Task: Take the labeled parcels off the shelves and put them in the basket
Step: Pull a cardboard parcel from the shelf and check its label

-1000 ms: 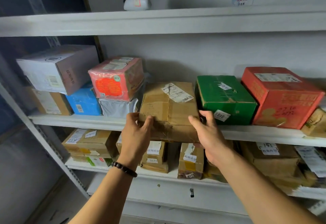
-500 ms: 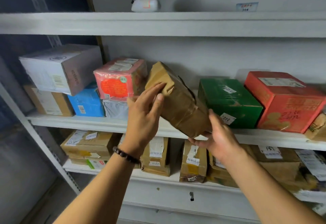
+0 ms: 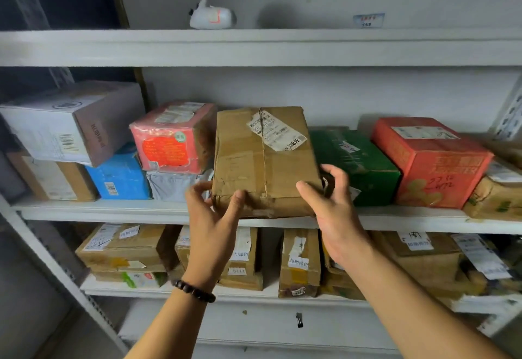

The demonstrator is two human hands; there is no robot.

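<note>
Brown cardboard parcel (image 3: 265,161) resting flat on the middle shelf (image 3: 113,211), between the pink shrink-wrapped box (image 3: 172,135) and the green carton (image 3: 356,163), near edge overhanging the shelf lip. Left hand (image 3: 211,226) at the near-left corner, thumb on the front face; right hand (image 3: 336,211) at the near-right corner. Fingers (image 3: 336,172) spread and loosely curled against the parcel, neither clenched, probably steadying it for a two-sided lift. Worn, creased board, tape along the centre seam, torn white label (image 3: 275,131) on top. No basket in view.
</note>
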